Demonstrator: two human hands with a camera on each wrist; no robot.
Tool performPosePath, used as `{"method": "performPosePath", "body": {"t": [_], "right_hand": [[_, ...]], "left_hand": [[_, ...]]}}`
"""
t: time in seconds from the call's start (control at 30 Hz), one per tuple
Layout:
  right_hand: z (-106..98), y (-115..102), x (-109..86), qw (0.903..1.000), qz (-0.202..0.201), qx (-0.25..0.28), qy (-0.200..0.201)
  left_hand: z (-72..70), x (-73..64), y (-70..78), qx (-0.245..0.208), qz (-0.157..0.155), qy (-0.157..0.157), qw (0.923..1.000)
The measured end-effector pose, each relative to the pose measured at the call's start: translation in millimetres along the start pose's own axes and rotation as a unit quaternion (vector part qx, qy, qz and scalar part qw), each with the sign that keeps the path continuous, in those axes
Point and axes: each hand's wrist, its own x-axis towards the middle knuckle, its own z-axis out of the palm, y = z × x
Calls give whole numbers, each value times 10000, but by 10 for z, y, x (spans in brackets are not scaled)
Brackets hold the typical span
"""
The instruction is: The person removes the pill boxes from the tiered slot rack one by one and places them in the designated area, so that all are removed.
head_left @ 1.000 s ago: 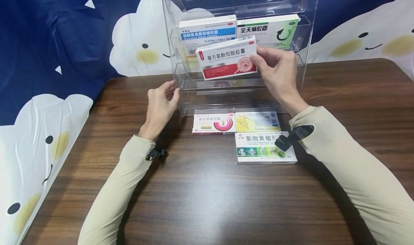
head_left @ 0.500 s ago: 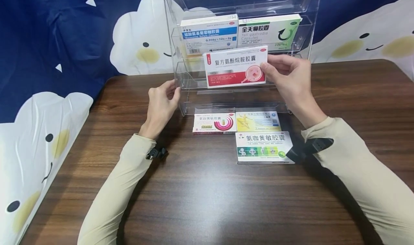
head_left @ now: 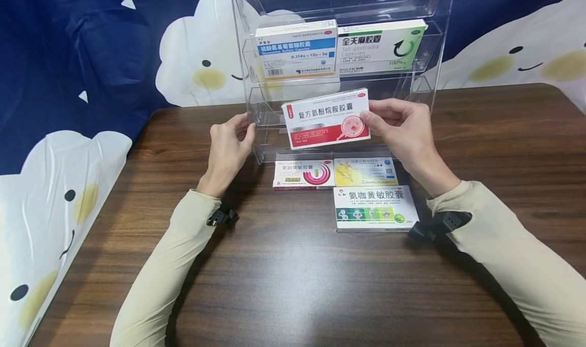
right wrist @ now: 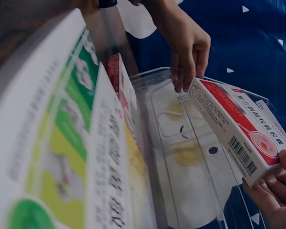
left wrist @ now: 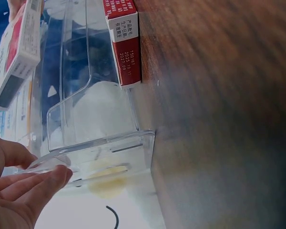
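Observation:
My right hand (head_left: 407, 133) pinches the right end of a red and white medicine box (head_left: 327, 119). The box hangs slightly tilted before the lower part of a clear acrylic display rack (head_left: 389, 90). At the rack's left side my left hand (head_left: 229, 146) grips the edge panel between thumb and fingers, which the left wrist view also shows. On the rack's middle tier stand a blue and white medicine box (head_left: 296, 50) and a green and white medicine box (head_left: 381, 47), side by side.
In front of the rack lie a pink and white box (head_left: 303, 174), a yellow box (head_left: 364, 172) and a larger green-banded white box (head_left: 375, 208). All rest on the wooden table (head_left: 274, 281). A blue curtain (head_left: 82, 41) with cloud faces hangs behind.
My right hand has lowered the red and white box from in front of the middle tier, uncovering the boxes behind it. My left hand stays on the rack's side.

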Motion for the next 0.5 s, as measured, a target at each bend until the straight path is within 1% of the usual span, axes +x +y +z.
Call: {"method": "performPosePath", "body": {"t": [0.13,0.2,0.37,0.5], "right_hand": [[26,13,-67,9997,91,-75,-201],[44,22,-94,9994,172,-5,-298],[98,72,-175,9982,278,-193,-500],[164,100,-262,9959,413,-116,-800]], "left_hand": [[3,3,2,-38,0,19,10000],[3,0,3,-27,5,21,10000],[7,-5,-11,2,8,31,10000],[4,-3,-7,40,26,46,10000]]}}
